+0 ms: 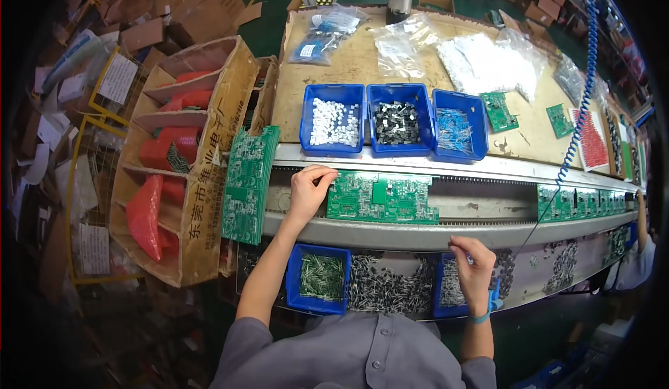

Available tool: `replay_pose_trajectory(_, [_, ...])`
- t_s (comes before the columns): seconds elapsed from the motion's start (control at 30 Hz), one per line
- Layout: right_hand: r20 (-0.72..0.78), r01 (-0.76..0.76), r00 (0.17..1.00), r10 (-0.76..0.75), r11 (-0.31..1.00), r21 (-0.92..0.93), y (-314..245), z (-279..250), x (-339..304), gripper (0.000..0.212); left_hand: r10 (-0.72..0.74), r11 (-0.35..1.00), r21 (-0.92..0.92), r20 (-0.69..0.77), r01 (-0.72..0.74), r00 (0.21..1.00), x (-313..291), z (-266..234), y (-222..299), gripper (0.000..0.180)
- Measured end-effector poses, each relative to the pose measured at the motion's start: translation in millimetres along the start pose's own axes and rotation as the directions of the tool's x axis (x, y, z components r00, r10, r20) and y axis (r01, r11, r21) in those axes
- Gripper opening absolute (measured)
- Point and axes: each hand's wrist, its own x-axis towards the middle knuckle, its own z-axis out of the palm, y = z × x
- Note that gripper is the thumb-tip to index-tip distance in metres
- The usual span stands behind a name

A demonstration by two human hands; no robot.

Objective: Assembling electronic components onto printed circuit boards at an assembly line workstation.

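Note:
A green circuit board panel (380, 195) lies in the conveyor track in front of me. At its upper left corner, the fingertips of my left hand (310, 190) are pinched together; whatever is between them is too small to make out. My right hand (476, 267), with a blue wrist strap (493, 301), hovers over the near rail to the right of that board. Its thumb and forefinger are closed, and I cannot see what they hold. Below the hands are a blue bin of green-coloured leaded parts (322, 277), a heap of small dark leaded components (390, 281) and another blue bin (449, 288), partly hidden.
Blue bins of white connectors (334, 120), black parts (398, 123) and blue leaded parts (454, 130) line the far rail. Stacked circuit boards (247, 183) stand left, beside a divided cardboard box (198, 201). A blue coiled cord (584, 96) hangs right. Another person's arm (642, 222) shows far right.

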Motion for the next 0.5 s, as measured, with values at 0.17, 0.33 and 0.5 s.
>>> replay_pose_trajectory(0.17, [-0.007, 0.014, 1.0, -0.015, 0.999, -0.035, 1, -5, 5, 0.015, 0.006, 1.0, 0.013, 0.009, -0.006, 1.0, 1, 1, 2, 0.009])
replay_pose_trajectory(0.33, [0.031, 0.061, 0.998, -0.06, 0.998, -0.024, 3, -4, 21, 0.015, -0.03, 0.999, 0.024, 0.059, 0.029, 0.998, 6, -2, 9, 0.008])
replay_pose_trajectory(0.5, [0.123, 0.077, 0.989, -0.087, 0.994, 0.084, 11, 18, 56, 0.013, -0.046, 0.97, 0.242, 0.206, -0.005, 0.977, 19, -4, 19, 0.008])
